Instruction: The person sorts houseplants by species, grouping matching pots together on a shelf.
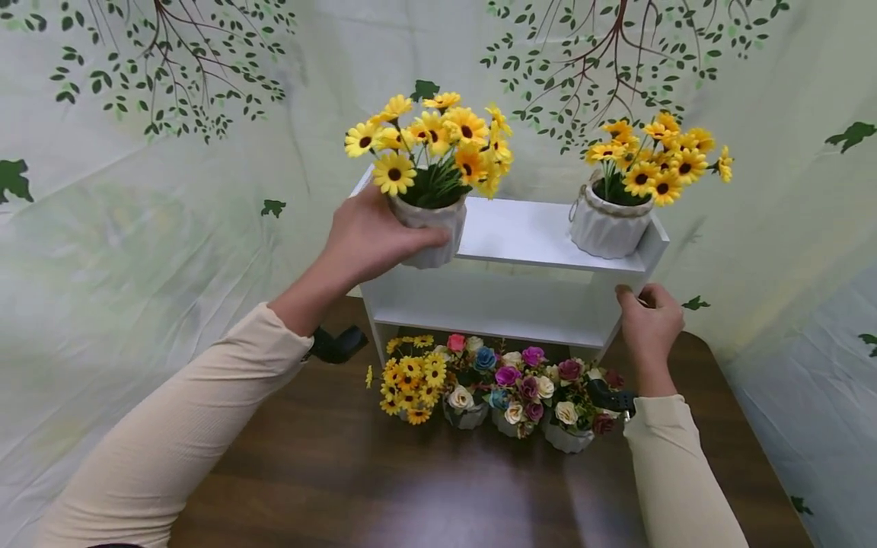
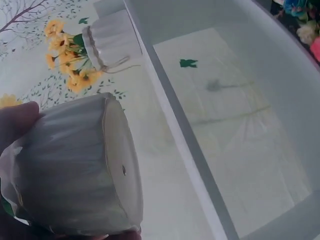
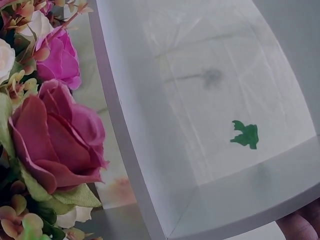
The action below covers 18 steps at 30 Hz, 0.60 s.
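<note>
My left hand grips a white ribbed pot of yellow daisy-like flowers, thumb across its front. In the left wrist view the pot is tipped sideways to the camera, its underside visible beside the shelf board's edge. The pot is held over the left part of the white shelf unit. At the unit's right side, my right hand holds the side panel with curled fingers. Only its fingertips show at the panel edge in the right wrist view. A second pot of yellow flowers stands at the top shelf's right end.
Several potted flowers, yellow daisies and mixed roses, line the brown table in front of the unit's bottom. The middle shelf lies above them. A leaf-printed curtain hangs behind.
</note>
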Motion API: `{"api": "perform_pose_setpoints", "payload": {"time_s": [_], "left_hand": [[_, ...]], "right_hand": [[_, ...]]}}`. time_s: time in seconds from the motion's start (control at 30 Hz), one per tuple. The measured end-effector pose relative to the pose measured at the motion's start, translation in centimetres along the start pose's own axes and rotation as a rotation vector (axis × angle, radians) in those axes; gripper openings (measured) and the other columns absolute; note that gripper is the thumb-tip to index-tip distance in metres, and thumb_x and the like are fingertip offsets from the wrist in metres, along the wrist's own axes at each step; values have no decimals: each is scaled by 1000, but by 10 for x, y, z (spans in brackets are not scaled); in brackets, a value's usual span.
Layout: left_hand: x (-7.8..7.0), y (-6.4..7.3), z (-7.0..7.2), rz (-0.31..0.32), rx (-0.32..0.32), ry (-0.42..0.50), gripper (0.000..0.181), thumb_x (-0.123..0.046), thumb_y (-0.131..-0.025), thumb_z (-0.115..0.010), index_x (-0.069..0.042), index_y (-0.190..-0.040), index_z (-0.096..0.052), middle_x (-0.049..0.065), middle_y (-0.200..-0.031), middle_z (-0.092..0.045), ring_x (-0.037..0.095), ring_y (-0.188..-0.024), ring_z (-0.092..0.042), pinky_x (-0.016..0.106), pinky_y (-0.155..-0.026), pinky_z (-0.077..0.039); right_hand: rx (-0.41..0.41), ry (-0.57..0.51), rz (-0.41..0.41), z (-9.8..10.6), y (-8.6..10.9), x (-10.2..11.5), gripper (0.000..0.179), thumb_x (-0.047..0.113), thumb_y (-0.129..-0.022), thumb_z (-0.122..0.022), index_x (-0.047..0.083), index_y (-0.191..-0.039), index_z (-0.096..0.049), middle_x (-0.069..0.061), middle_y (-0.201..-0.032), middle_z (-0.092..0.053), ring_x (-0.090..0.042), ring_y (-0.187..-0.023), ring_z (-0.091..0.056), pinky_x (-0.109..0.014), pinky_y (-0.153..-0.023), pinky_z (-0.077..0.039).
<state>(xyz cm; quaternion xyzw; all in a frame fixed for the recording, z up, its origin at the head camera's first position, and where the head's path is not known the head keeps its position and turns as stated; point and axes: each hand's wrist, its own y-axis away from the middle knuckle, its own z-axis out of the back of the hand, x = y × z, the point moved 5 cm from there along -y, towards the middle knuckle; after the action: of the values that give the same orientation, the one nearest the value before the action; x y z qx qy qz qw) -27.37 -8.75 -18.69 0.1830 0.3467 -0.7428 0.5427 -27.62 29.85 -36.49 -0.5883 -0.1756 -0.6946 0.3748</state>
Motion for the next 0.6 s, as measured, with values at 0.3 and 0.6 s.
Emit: {"api": "perform_pose_setpoints", "payload": {"time_s": [0.3,0.6], "left_hand": [[-2,-52,-33,87,-2,134,84,-45,-73,-83,-20,-144,-45,2,-137,-61,18,-122,-59,37,-101,-50],[-2,-79,-79,217,-70,137,89,-50,-72,-81,-14,-143,-42,5,-139,-60,21,-126,-57,36,-105,-47]], "right_hand": [[-9,-19,2,-1,-1,0,14,27,-87,-70,13,-89,-70,22,-76,-58,3,-81,-59,-14,-68,-46],[-2,-14,-26,-1,-5,-3,10,27,-86,-71,18,-84,-68,21,-76,-58,0,-82,-59,-17,-70,-46]]}}
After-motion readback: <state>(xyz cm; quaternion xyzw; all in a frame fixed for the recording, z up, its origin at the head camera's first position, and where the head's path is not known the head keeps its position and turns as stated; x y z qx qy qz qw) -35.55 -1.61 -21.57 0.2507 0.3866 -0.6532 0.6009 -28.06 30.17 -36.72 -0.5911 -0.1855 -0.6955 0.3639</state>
